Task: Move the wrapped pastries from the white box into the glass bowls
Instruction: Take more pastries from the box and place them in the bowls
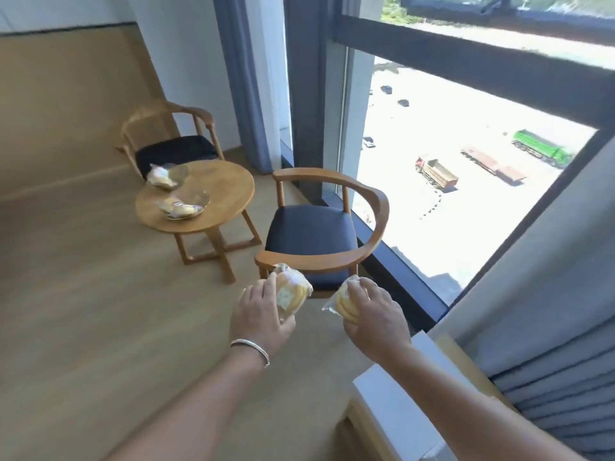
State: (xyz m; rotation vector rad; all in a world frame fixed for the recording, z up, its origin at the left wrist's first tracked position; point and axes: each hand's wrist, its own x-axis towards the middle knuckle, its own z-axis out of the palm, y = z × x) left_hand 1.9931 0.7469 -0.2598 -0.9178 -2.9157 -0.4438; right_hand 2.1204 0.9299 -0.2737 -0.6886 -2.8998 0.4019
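While our left hand (pixel 263 314) grips one wrapped pastry (pixel 291 294) and our right hand (pixel 374 316) grips another (pixel 346 306), we carry them toward the glass bowls (pixel 184 204) on the round table (pixel 226 191); next we drop them in.

- Wrapped pastries (pixel 293 296): golden yellow in clear film, at 6 o'clock.
- Round table (pixel 219 191): honey-brown wood, at 10 o'clock.
- Near chair (pixel 312 237): navy seat, tan wooden frame.
- Curtain (pixel 549 354): grey-blue, at 4 o'clock.
- Bracelet (pixel 251 347): silver.
- Truck (pixel 542 148): bright green, at 2 o'clock.
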